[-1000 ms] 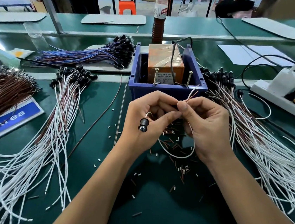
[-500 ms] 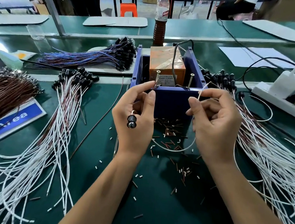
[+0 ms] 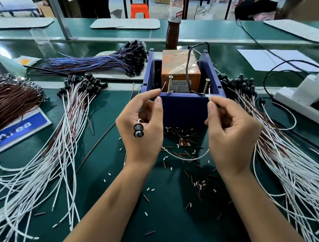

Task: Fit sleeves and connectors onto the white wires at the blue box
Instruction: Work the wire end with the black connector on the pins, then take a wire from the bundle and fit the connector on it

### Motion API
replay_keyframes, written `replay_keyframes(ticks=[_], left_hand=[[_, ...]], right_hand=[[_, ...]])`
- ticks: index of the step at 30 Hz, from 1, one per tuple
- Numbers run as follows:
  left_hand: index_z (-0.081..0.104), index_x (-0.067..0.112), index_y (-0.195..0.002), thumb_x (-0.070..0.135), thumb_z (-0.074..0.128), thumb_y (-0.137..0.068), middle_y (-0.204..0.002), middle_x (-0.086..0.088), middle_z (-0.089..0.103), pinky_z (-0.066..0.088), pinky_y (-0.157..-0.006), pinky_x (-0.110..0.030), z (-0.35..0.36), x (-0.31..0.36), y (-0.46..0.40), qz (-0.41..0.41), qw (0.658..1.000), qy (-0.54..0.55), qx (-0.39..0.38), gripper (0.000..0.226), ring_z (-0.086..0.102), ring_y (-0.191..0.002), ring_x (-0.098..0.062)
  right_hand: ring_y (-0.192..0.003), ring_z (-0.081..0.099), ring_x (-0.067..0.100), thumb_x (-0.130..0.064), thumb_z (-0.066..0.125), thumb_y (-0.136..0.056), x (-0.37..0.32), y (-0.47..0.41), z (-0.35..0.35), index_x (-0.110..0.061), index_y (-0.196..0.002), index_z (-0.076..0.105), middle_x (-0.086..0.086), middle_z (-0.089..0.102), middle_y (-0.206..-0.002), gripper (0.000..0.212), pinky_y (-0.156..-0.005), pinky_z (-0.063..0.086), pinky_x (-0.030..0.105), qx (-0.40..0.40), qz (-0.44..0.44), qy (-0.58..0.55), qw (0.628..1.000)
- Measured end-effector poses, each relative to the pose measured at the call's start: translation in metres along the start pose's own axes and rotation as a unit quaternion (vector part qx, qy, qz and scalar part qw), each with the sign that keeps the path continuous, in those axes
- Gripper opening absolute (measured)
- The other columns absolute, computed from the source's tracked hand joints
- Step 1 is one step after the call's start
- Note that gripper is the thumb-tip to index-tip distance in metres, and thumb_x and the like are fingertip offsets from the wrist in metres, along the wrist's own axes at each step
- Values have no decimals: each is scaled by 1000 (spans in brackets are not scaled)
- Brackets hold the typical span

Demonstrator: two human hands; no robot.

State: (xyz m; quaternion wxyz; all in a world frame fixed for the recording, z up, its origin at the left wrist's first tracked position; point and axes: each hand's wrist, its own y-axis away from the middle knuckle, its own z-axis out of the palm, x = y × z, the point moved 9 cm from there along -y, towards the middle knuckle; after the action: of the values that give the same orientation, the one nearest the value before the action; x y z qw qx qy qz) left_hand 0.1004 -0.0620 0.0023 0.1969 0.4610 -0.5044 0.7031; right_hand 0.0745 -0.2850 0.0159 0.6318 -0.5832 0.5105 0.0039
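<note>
The blue box (image 3: 184,107) stands at the middle of the green table, with an orange block (image 3: 180,69) inside and two upright screws (image 3: 169,84) at its front rim. My left hand (image 3: 141,128) pinches a brown wire end close to the left screw; a small black connector (image 3: 138,130) dangles at its palm. My right hand (image 3: 230,135) pinches a white wire end (image 3: 209,93) beside the right screw. The white wire (image 3: 186,157) loops below between both hands.
White-and-brown wire bundles with black connectors lie left (image 3: 52,148) and right (image 3: 289,159). A blue wire bundle (image 3: 101,62) and brown bundle (image 3: 2,99) lie at the left. Cut sleeve bits (image 3: 184,143) litter the mat. A power strip (image 3: 307,108) and a bottle (image 3: 173,23) stand behind.
My hands have moved apart and up from a joined position, each carrying one wire end to a screw at the box's front rim.
</note>
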Motion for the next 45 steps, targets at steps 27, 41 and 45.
replay_keyframes(ticks=[27,41,45], left_hand=[[79,12,-107,0,68,-94,-79,4,71,46,-70,-11,7,-4,0,-38,998,14,-37,22,59,-70,3],[80,10,-109,5,68,-94,-80,4,72,47,-71,-13,7,-6,0,-38,998,16,-41,20,60,-71,0],[80,10,-109,6,68,-94,-80,7,72,48,-72,-13,7,-6,0,-43,998,21,-42,20,61,-72,1]], right_hand=[[-62,70,10,-8,63,-101,4,-2,8,-5,-126,75,-6,74,-86,27,-56,58,38,-24,17,-8,1000],[-63,69,3,-7,63,-102,3,-4,6,-5,-124,75,-7,73,-81,25,-58,59,31,-12,17,-2,1000],[-60,69,6,-7,63,-102,4,-4,6,-6,-123,76,-7,72,-76,25,-56,57,32,-14,18,1,1000]])
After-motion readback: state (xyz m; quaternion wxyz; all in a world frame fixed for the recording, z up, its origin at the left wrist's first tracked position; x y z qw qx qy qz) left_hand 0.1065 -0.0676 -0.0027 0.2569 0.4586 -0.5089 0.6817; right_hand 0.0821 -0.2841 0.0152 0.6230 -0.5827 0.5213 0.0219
